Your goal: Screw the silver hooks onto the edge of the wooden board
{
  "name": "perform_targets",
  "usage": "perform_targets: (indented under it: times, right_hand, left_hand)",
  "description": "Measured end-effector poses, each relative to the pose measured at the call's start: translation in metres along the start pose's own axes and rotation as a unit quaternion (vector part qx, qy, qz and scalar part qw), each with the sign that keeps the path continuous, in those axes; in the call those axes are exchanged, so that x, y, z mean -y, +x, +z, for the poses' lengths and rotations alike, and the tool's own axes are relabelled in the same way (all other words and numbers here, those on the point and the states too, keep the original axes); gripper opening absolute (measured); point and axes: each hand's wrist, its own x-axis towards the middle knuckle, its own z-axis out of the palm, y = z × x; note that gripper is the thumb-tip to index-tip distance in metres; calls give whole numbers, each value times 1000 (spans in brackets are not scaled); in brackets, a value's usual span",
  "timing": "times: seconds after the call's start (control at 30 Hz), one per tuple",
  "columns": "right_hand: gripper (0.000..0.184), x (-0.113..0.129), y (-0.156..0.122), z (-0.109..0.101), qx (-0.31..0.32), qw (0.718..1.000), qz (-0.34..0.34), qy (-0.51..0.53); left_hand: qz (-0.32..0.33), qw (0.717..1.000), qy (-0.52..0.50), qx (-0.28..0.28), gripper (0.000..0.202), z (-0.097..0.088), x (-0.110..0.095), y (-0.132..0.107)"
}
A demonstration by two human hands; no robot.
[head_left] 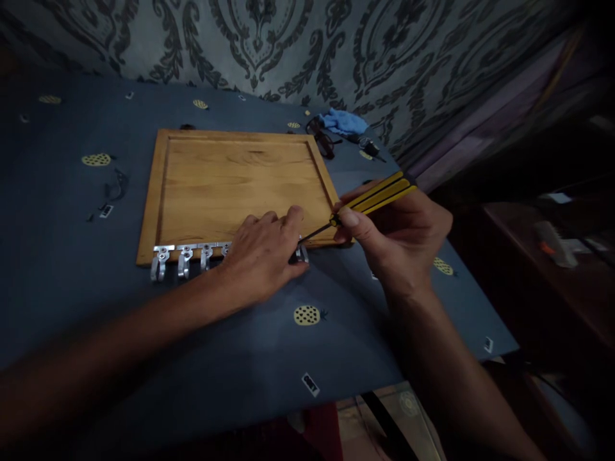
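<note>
A wooden board (230,182) with a raised frame lies flat on a blue cloth-covered table (96,333). A metal rail of hooks (185,256) runs along its near edge. My left hand (262,253) rests palm down on the right part of that rail, fingers curled over a hook at the board's near right corner. My right hand (398,237) grips a yellow and black screwdriver (375,197) by the handle. Its thin shaft slants down left, and the tip meets the rail just beside my left fingertips.
Dark-framed glasses (324,137), a blue cloth (343,120) and small dark items lie at the table's far right. A patterned curtain hangs behind. The table's right edge drops to a dark space with a wooden shelf (552,256).
</note>
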Motion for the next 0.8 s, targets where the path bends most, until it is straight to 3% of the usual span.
perform_targets:
  times: [0.2,0.4,0.8]
  right_hand:
    - [26,3,-1,-6,37,999,13,-8]
    - [16,3,-1,-13,94,995,37,-13]
    - [31,1,4,0,53,997,64,4]
  left_hand:
    - [1,1000,2,5,55,-1,0,0]
    - [3,1000,-3,-8,55,0,1,0]
    - [3,1000,2,-14,54,2,1,0]
